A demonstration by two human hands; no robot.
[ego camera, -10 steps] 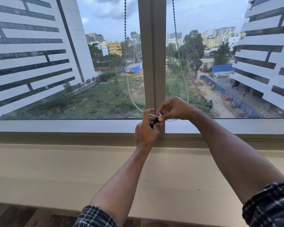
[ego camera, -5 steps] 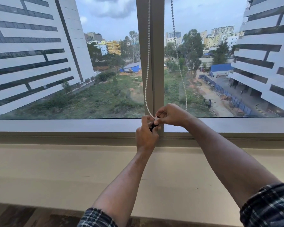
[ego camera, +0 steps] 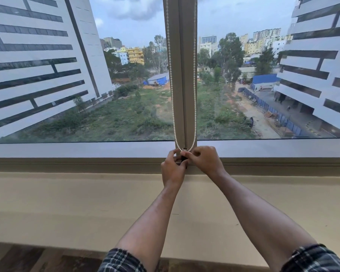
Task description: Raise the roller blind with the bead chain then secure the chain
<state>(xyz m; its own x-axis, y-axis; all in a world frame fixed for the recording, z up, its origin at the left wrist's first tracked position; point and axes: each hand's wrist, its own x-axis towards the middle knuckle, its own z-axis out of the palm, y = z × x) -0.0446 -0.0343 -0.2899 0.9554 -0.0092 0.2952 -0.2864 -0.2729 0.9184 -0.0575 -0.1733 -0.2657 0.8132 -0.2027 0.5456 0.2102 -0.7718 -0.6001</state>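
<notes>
White bead chain (ego camera: pixel 172 95) hanging in two strands down window mullion (ego camera: pixel 183 75), loop bottom at small black clip (ego camera: pixel 184 158) on frame base. Left hand (ego camera: pixel 173 169) pinched on clip; right hand (ego camera: pixel 203 160) pinched on chain loop.

Chain strands (ego camera: pixel 172 95) flank mullion (ego camera: pixel 183 75); sill (ego camera: pixel 86 203) clear below.

Single head view faces the window (ego camera: pixel 126 75) squarely, seemingly near, angled slightly down
</notes>
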